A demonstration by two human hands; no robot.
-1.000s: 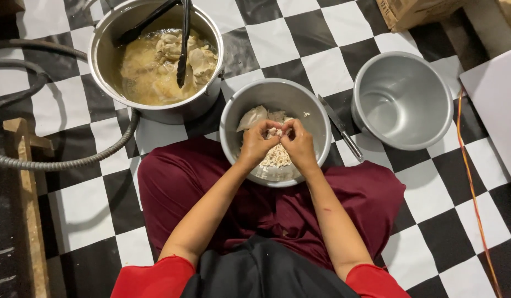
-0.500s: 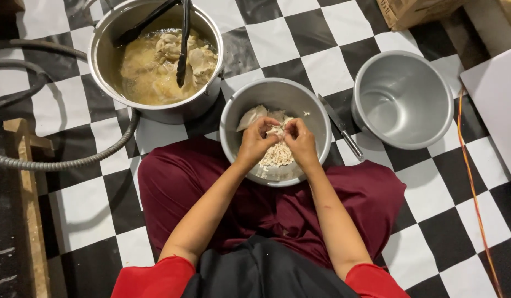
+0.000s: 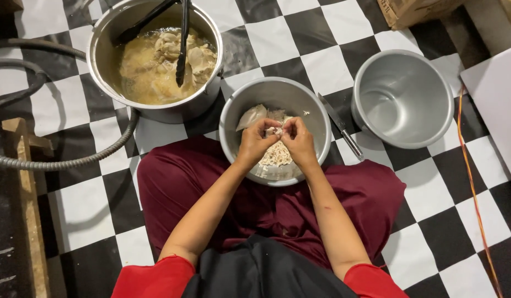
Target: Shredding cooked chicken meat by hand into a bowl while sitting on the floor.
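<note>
A small piece of cooked chicken point(image 3: 274, 131) sits pinched between the fingers of the left hand point(image 3: 255, 140) and the right hand point(image 3: 299, 140), both grasping it over the pile of shredded meat point(image 3: 276, 154) in a steel bowl point(image 3: 316, 105) on the lap. A knife point(image 3: 341, 134) lies just beside the bowl. An empty pot point(image 3: 404, 99) stands right; a stockpot point(image 3: 101, 60) with tongs point(image 3: 182, 38) stands left on the checkered floor point(image 3: 327, 69).

Even overhead light, sharp focus throughout; soft shadows on the checkered floor point(image 3: 321, 66), mild glare inside the empty steel pot point(image 3: 401, 99).
</note>
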